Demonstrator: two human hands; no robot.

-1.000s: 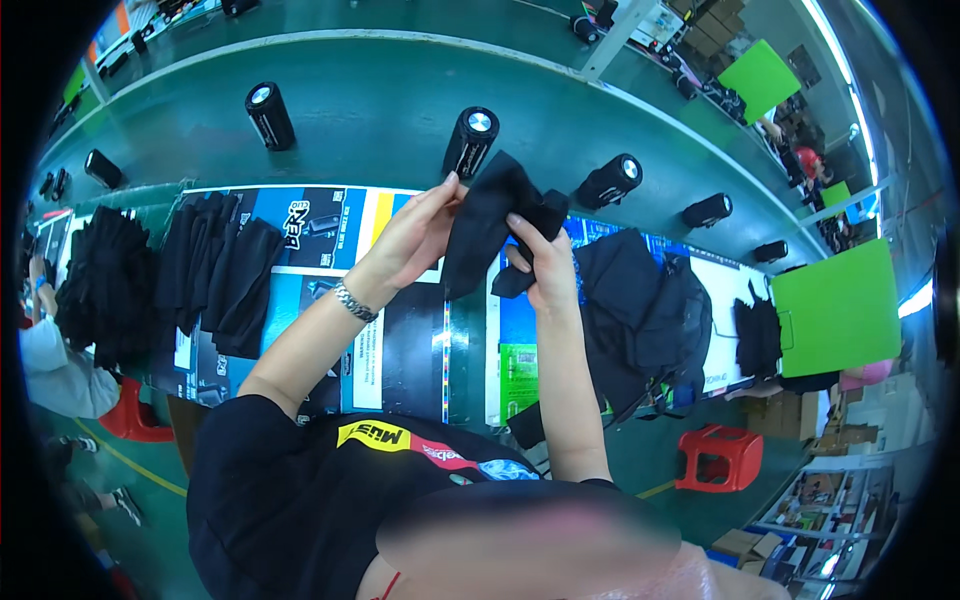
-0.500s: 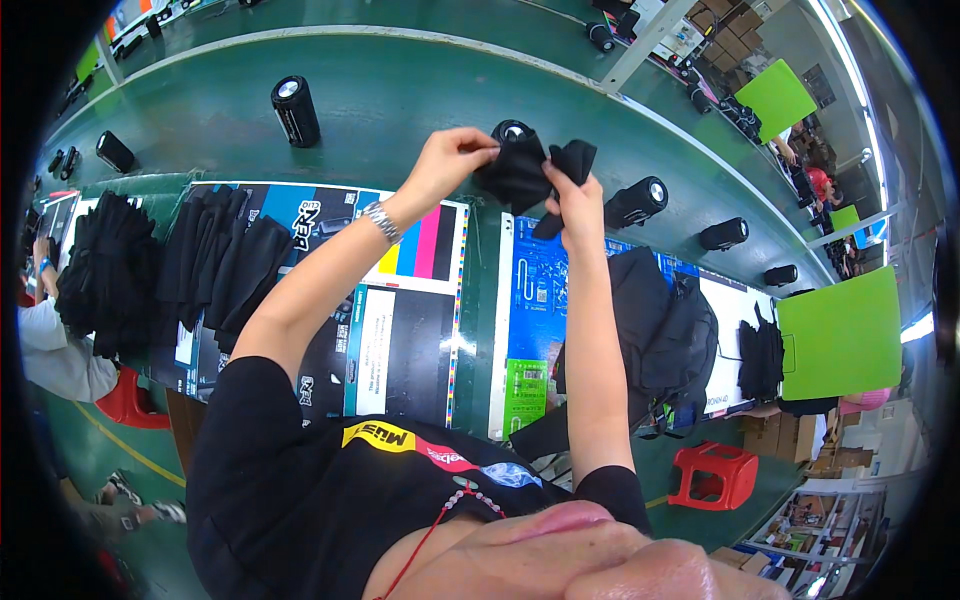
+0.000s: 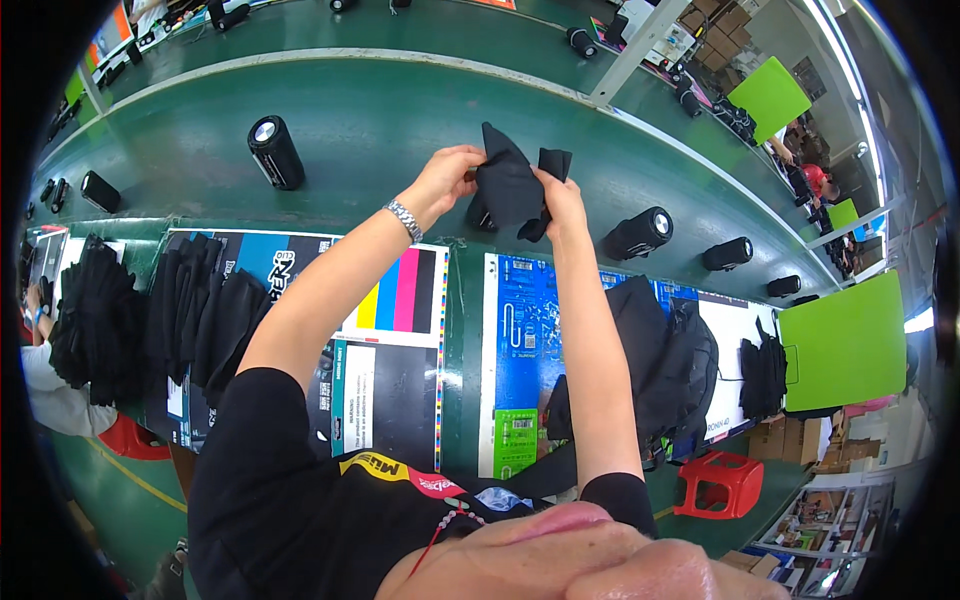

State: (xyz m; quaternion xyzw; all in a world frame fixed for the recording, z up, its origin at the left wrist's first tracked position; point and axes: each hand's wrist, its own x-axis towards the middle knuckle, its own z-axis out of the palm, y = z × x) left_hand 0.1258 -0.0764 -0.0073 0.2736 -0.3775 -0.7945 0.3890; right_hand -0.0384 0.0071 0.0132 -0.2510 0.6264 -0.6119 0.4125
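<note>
Over the green conveyor belt, my two hands stretch a piece of black cloth [image 3: 507,185] between them. My left hand [image 3: 448,180], a metal-banded watch on its wrist, pinches the cloth's left edge. On the other side, my right hand [image 3: 563,205] grips it, and a folded flap sticks up past the fingers. Beneath the cloth stands a black cylinder [image 3: 481,215], mostly hidden by it. Other black cylindrical speakers, each with a shiny round end, stand on the belt: one to the left [image 3: 276,153] and one to the right [image 3: 637,234].
Stacks of black cloth [image 3: 205,315] lie on the printed table sheets [image 3: 395,400] at left. Right of my right forearm is a dark heap of fabric [image 3: 655,350]. A lime-green panel [image 3: 842,340] and a red stool [image 3: 720,485] are farther right. A co-worker's arm shows at far left.
The cloth has gone from bunched to more spread and raised, covering the cylinder's top. My left hand has shifted its hold on the edge. The whole view has shifted slightly.
</note>
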